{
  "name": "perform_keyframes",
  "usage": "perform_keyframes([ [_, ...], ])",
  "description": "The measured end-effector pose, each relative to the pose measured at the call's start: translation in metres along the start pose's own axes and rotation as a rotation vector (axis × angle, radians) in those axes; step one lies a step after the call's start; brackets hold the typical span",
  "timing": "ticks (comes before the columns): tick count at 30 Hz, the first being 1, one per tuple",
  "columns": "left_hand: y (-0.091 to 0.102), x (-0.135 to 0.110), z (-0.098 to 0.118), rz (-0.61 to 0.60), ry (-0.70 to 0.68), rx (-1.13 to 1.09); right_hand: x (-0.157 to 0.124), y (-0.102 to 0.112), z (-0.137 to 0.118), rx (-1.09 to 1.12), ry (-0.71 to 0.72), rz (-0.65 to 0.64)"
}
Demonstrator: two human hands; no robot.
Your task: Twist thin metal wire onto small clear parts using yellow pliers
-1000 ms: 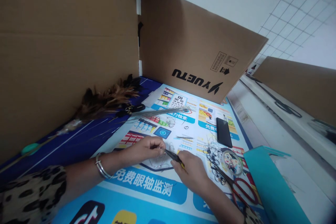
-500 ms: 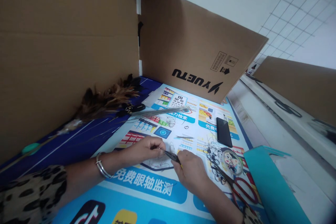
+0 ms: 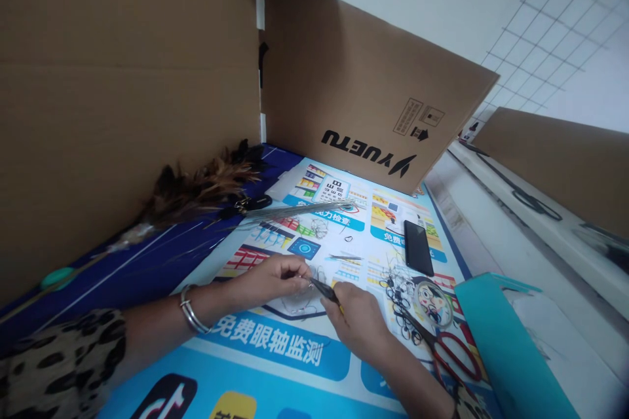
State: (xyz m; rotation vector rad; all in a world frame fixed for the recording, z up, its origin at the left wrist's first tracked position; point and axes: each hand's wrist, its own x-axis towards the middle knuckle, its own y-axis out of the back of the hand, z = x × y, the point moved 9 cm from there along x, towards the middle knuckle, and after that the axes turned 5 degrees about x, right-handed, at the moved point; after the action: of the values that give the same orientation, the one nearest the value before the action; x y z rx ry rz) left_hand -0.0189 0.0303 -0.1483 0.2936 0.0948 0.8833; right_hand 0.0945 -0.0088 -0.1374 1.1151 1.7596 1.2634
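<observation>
My left hand [image 3: 280, 277] is closed in a pinch on a small bit of thin wire, mostly hidden by the fingertips. My right hand [image 3: 358, 314] is wrapped around slim pliers [image 3: 323, 289] with dark jaws and a touch of yellow on the handle. The tips of the pliers meet the left fingertips, just above the printed poster [image 3: 275, 366]. Thin curled wires lie on the poster around and behind the fingers. Beyond the hands lie a few short straight wire pieces [image 3: 345, 257] and a bundle of long silver wires [image 3: 304, 207].
Right of my right hand are a pile of black loops [image 3: 399, 294], a round clear-rimmed dish [image 3: 433, 303], red-handled scissors [image 3: 457, 355] and a black phone [image 3: 419, 247]. Brown feathers [image 3: 201, 183] lie at left. Cardboard panels [image 3: 373, 78] stand behind; a teal folder [image 3: 511, 347] is at right.
The tips of the pliers and the left fingertips have shifted very slightly, staying together. Everything else lies where it was.
</observation>
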Motion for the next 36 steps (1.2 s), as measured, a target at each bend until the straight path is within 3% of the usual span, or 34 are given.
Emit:
perform_keyframes([
  [22, 0.0005, -0.0008, -0.0030, 0.020, 0.038, -0.089, -0.0014, 0.0012, 0.0001, 0.038, 0.009, 0.044],
  [36, -0.0027, -0.0011, -0.0057, -0.034, 0.045, -0.158, -0.0001, 0.0027, -0.0002, 0.062, 0.029, 0.018],
])
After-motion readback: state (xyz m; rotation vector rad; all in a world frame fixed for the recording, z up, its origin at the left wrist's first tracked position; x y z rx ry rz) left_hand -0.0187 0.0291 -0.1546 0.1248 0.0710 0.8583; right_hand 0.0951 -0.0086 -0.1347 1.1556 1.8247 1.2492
